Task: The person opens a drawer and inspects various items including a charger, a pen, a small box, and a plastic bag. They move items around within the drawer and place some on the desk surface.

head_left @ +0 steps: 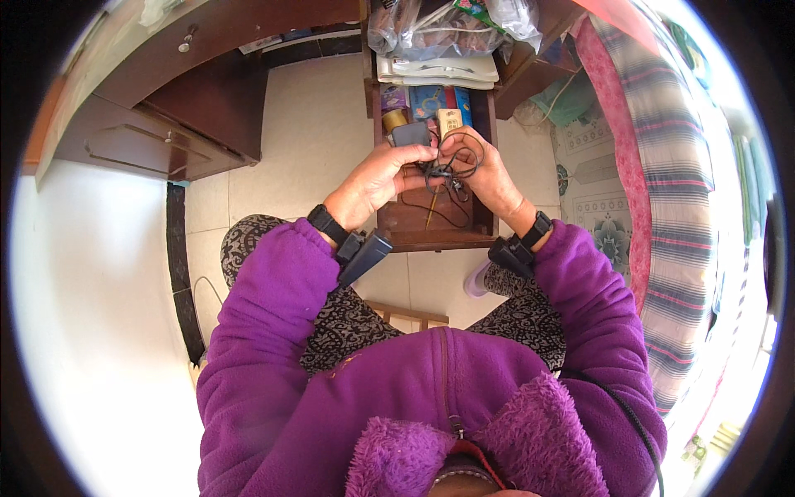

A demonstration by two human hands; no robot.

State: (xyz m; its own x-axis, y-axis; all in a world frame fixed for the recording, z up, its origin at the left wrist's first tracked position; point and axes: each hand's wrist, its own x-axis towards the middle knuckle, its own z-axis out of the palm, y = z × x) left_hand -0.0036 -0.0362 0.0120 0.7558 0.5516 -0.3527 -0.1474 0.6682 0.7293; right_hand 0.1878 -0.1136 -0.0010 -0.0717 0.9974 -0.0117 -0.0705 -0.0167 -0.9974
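Observation:
Both of my hands are raised over an open wooden drawer (435,239) with a tangled thin black cable (442,171) between them. My left hand (379,177) pinches the cable between thumb and fingers. On the other side my right hand (481,168) grips part of the same cable, and a loop of it arches over the fingers. A dark flat rectangular object (410,133) shows just beyond my left thumb; whether it is held or lies in the drawer, I cannot tell. Under the hands, a loose strand of cable hangs over the drawer's bottom.
Farther back in the drawer are a small cream box (449,119), a yellowish roll (393,119), blue packaging (427,101), a stack of white papers (438,71) and clear plastic bags (447,34). A wooden cabinet (180,133) stands left, a bed with a striped cover (677,186) right.

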